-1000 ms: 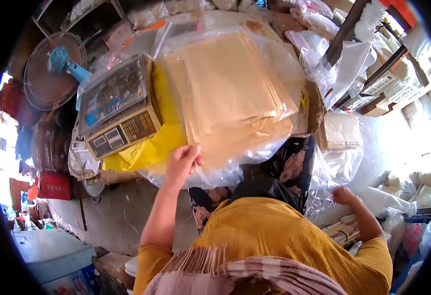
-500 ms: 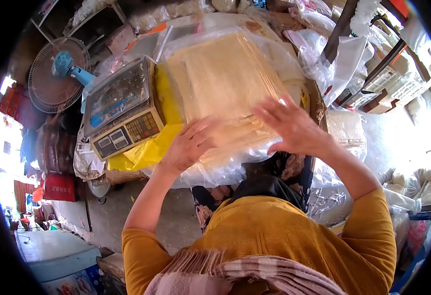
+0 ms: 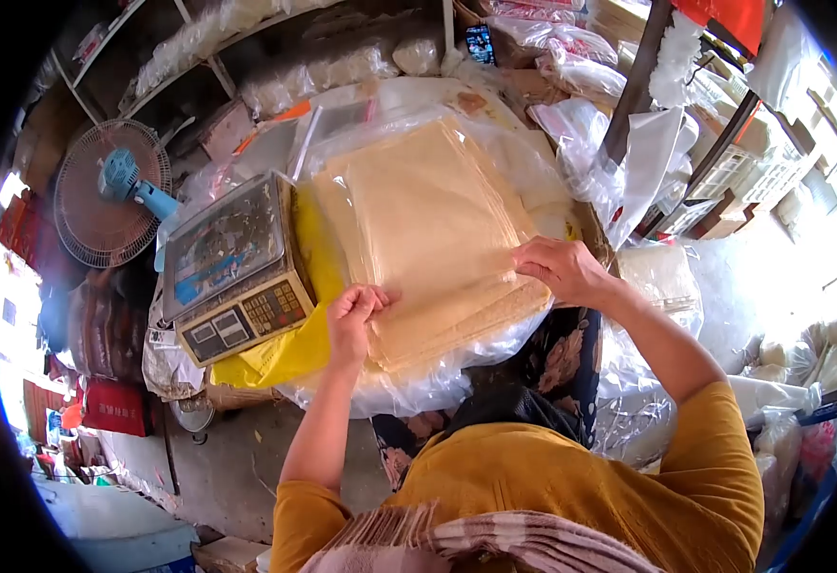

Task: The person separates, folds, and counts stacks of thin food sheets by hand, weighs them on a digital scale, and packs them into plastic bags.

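Observation:
A stack of thin tan sheets (image 3: pixel 428 220) lies on clear plastic in front of me, with uneven lower edges. Whether they are paper or a dried food sheet I cannot tell. My left hand (image 3: pixel 354 313) is closed in a pinch at the left edge of the top sheet. On the opposite side, my right hand (image 3: pixel 564 267) pinches the right edge between thumb and fingers. The top sheet lies mostly flat between both hands.
Left of the stack stands a weighing scale (image 3: pixel 237 277) on a yellow plastic bag (image 3: pixel 275 349). A fan (image 3: pixel 118 191) is beyond it. Plastic-wrapped goods (image 3: pixel 581 143) crowd the back right, and a phone (image 3: pixel 480 44) is at the back.
Both hands were spread and blurred above the stack; now they have come down and closed on the sheet's two side edges. The view has tilted, showing more of the back shelves.

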The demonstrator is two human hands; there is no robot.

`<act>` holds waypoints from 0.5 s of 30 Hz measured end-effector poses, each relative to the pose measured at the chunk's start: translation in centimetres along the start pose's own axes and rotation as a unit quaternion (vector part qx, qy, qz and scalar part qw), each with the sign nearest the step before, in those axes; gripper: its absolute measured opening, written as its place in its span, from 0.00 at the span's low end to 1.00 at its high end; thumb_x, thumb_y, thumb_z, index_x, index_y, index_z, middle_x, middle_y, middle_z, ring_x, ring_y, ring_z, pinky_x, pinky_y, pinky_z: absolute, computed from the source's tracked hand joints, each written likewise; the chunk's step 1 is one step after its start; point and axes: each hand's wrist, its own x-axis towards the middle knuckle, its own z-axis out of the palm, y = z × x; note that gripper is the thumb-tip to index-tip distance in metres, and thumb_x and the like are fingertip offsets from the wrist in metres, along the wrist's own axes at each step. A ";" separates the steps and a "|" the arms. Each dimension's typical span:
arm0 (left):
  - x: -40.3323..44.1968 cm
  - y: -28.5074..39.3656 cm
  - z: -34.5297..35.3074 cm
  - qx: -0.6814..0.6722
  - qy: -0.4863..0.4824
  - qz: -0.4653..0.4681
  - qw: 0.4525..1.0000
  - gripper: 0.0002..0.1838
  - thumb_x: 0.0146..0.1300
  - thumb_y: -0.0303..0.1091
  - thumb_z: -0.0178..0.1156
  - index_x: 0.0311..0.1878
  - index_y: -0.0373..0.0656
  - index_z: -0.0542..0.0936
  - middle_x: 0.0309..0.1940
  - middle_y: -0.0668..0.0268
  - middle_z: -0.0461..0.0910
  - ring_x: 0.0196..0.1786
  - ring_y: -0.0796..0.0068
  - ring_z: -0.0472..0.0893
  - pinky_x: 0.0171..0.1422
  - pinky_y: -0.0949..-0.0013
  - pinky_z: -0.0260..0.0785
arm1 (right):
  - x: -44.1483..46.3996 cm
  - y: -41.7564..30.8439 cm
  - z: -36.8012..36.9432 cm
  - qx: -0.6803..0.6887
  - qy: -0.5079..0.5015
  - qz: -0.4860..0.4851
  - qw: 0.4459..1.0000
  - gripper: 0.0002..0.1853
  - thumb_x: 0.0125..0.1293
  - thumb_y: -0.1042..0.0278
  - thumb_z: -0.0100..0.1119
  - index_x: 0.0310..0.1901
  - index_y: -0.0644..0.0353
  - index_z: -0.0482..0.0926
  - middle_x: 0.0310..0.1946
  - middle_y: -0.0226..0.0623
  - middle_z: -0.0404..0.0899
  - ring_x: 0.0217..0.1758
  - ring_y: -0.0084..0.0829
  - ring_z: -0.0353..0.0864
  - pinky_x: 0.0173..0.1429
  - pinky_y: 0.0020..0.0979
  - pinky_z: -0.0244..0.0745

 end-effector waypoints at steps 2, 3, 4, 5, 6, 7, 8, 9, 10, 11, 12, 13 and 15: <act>-0.2 0.5 0.5 0.005 0.044 -0.016 0.999 0.11 0.67 0.29 0.49 0.29 0.34 0.73 0.30 0.62 0.76 0.38 0.69 0.79 0.46 0.70 0.69 | 0.6 -0.1 0.1 -0.057 -0.006 0.022 0.998 0.07 0.60 0.68 0.57 0.35 0.62 0.75 0.34 0.41 0.78 0.39 0.44 0.77 0.41 0.37 0.72; -0.5 0.8 1.0 0.006 0.066 -0.025 0.997 0.12 0.67 0.30 0.50 0.29 0.34 0.74 0.30 0.62 0.77 0.37 0.70 0.79 0.45 0.70 0.70 | 0.7 0.0 0.1 -0.064 0.000 0.020 0.998 0.06 0.60 0.68 0.56 0.34 0.62 0.74 0.33 0.42 0.77 0.38 0.45 0.77 0.40 0.37 0.71; -0.7 0.9 1.2 0.029 0.081 -0.017 0.996 0.12 0.67 0.31 0.50 0.29 0.34 0.74 0.30 0.62 0.77 0.36 0.71 0.79 0.45 0.71 0.70 | 0.7 0.2 0.3 -0.070 0.006 0.018 0.997 0.06 0.60 0.69 0.56 0.33 0.63 0.74 0.31 0.42 0.77 0.37 0.45 0.77 0.39 0.37 0.71; -0.9 1.0 1.5 0.052 0.096 -0.008 0.994 0.13 0.67 0.32 0.51 0.29 0.34 0.74 0.31 0.62 0.78 0.35 0.72 0.79 0.44 0.72 0.70 | 0.8 0.3 0.4 -0.076 0.012 0.016 0.997 0.06 0.61 0.69 0.55 0.33 0.64 0.73 0.30 0.43 0.77 0.36 0.45 0.77 0.38 0.37 0.71; -0.9 1.0 1.7 0.075 0.111 0.000 0.991 0.13 0.67 0.33 0.51 0.28 0.34 0.74 0.31 0.62 0.78 0.34 0.73 0.79 0.43 0.72 0.70 | 0.7 0.4 0.8 -0.045 0.016 0.046 0.998 0.06 0.61 0.70 0.55 0.32 0.64 0.73 0.30 0.43 0.77 0.36 0.45 0.77 0.38 0.36 0.71; -0.9 0.8 1.9 0.118 0.126 0.006 0.985 0.13 0.66 0.33 0.52 0.28 0.34 0.74 0.31 0.62 0.78 0.34 0.73 0.79 0.42 0.72 0.70 | 0.5 0.4 1.3 -0.014 0.021 0.075 0.997 0.05 0.61 0.71 0.54 0.32 0.64 0.73 0.29 0.44 0.77 0.36 0.46 0.77 0.38 0.36 0.71; -0.8 0.5 2.0 0.161 0.141 0.013 0.977 0.13 0.66 0.33 0.53 0.28 0.34 0.73 0.30 0.62 0.77 0.33 0.74 0.78 0.41 0.72 0.69 | 0.5 0.7 1.9 0.017 0.024 0.104 0.994 0.05 0.61 0.72 0.54 0.32 0.64 0.72 0.29 0.44 0.77 0.35 0.46 0.77 0.39 0.36 0.71; -0.7 0.3 2.0 0.204 0.156 0.018 0.966 0.13 0.65 0.34 0.54 0.28 0.34 0.73 0.30 0.62 0.77 0.32 0.75 0.77 0.40 0.73 0.69 | 0.8 1.2 2.7 0.019 0.099 0.048 0.994 0.10 0.62 0.65 0.57 0.30 0.62 0.71 0.21 0.40 0.75 0.24 0.38 0.76 0.28 0.33 0.68; -0.4 0.0 1.9 0.297 0.164 0.073 0.938 0.12 0.64 0.33 0.54 0.29 0.34 0.73 0.30 0.62 0.76 0.31 0.74 0.76 0.38 0.72 0.68 | 0.8 1.6 2.8 0.063 0.085 0.121 0.987 0.11 0.61 0.64 0.59 0.30 0.62 0.71 0.20 0.38 0.75 0.21 0.33 0.75 0.25 0.31 0.67; -0.1 -0.3 1.7 0.387 0.168 0.124 0.898 0.12 0.64 0.33 0.55 0.29 0.34 0.73 0.29 0.62 0.75 0.30 0.73 0.75 0.37 0.71 0.67 | 0.7 2.0 2.9 0.107 0.068 0.195 0.972 0.12 0.61 0.63 0.60 0.29 0.62 0.70 0.18 0.36 0.75 0.18 0.28 0.74 0.22 0.29 0.66; 0.0 -0.6 1.6 0.472 0.168 0.171 0.848 0.11 0.63 0.33 0.55 0.29 0.34 0.73 0.29 0.62 0.74 0.29 0.73 0.73 0.36 0.70 0.66 | 0.7 2.1 2.8 0.151 0.049 0.270 0.950 0.13 0.60 0.62 0.62 0.29 0.61 0.70 0.17 0.34 0.75 0.15 0.23 0.73 0.20 0.27 0.65; 0.0 -0.7 1.6 0.455 0.165 0.149 0.862 0.11 0.63 0.32 0.55 0.29 0.34 0.73 0.29 0.61 0.73 0.29 0.72 0.72 0.36 0.70 0.65 | 1.0 1.9 2.6 0.232 0.071 0.299 0.923 0.16 0.57 0.60 0.65 0.29 0.61 0.70 0.14 0.30 0.74 0.12 0.14 0.67 0.15 0.23 0.61; 0.0 -1.0 1.5 0.422 0.160 0.103 0.886 0.10 0.62 0.32 0.56 0.30 0.34 0.73 0.28 0.60 0.70 0.28 0.69 0.70 0.35 0.68 0.64 | 1.2 2.5 2.9 0.215 0.062 0.296 0.929 0.15 0.58 0.60 0.64 0.31 0.62 0.70 0.15 0.30 0.75 0.12 0.17 0.69 0.15 0.23 0.62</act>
